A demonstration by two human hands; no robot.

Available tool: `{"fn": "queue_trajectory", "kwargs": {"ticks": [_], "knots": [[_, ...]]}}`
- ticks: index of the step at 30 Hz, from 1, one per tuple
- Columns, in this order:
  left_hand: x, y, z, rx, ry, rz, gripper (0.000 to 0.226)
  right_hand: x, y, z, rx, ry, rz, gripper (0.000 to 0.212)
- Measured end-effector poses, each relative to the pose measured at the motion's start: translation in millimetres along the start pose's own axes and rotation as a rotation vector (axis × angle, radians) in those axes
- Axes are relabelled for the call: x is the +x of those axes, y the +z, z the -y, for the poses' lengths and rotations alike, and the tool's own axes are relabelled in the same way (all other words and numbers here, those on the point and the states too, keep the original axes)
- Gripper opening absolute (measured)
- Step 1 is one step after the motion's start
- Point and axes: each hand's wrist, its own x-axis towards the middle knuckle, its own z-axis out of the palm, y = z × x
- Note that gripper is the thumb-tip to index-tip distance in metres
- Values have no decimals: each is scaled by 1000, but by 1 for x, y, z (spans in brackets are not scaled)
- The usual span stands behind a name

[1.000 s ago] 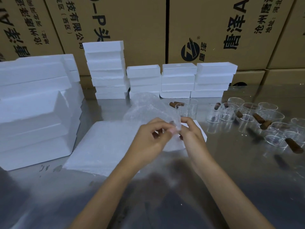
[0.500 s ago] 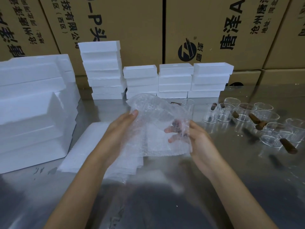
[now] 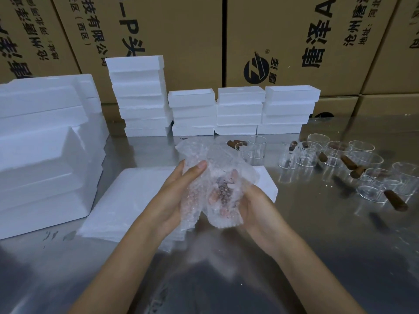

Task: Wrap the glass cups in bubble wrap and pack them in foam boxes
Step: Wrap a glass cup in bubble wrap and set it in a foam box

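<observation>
A sheet of bubble wrap (image 3: 215, 159) is bunched between my hands over the steel table. Through it shows a glass cup (image 3: 223, 191) with a brown handle, half wrapped. My left hand (image 3: 174, 196) holds the wrap's left side, thumb on the front and fingers behind it. My right hand (image 3: 256, 205) cups the wrapped cup from the right, fingers curled under it. A flat stack of bubble wrap sheets (image 3: 131, 200) lies under my hands. Several bare glass cups (image 3: 335, 155) with brown handles stand at the right. Small foam boxes (image 3: 240, 109) are stacked at the back.
A taller pile of foam boxes (image 3: 140, 96) stands back left, and big foam blocks (image 3: 40, 150) fill the left side. Two more cups (image 3: 251, 148) sit just behind the wrap. Cardboard cartons (image 3: 176, 32) form the back wall. The steel table (image 3: 317, 257) reflects light.
The wrap was pinched at one point, then spread wide between my hands; now it is folded in around the cup, with my left hand brought closer to my right.
</observation>
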Motion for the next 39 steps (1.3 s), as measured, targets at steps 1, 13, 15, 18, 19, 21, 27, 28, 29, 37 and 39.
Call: {"fn": "queue_trajectory", "kwargs": {"ticks": [1, 13, 15, 18, 19, 21, 27, 28, 29, 37, 39], "knots": [[1, -1, 1, 24, 15, 1, 104, 0, -1, -1, -43, -10, 21, 35], [-6, 11, 3, -129, -20, 106, 61, -2, 5, -7, -215, -119, 116, 30], [-6, 13, 3, -147, 10, 78, 56, -3, 5, -8, -367, -167, 78, 26], [-3, 5, -3, -254, 22, 27, 58, -3, 4, 1, -440, -199, -96, 22], [-3, 1, -6, -296, 18, 21, 53, -2, 2, 4, -419, -221, -170, 22], [-2, -9, -12, -356, 44, 27, 35, -1, -5, 11, -354, -280, -317, 23], [-3, -14, -19, -459, 105, 23, 43, -3, -12, 20, -324, -64, -257, 32], [-2, -11, -17, -455, 102, 27, 40, -4, -9, 16, -374, 36, -134, 45], [-2, -8, -15, -447, 96, 29, 39, -7, -4, 12, -434, 115, -22, 59], [-1, 10, 4, -236, 54, 234, 41, 2, -3, 12, -58, -103, -330, 13], [-2, 13, 9, -87, 51, 201, 66, 2, -11, 18, 42, -139, -395, 13]]}}
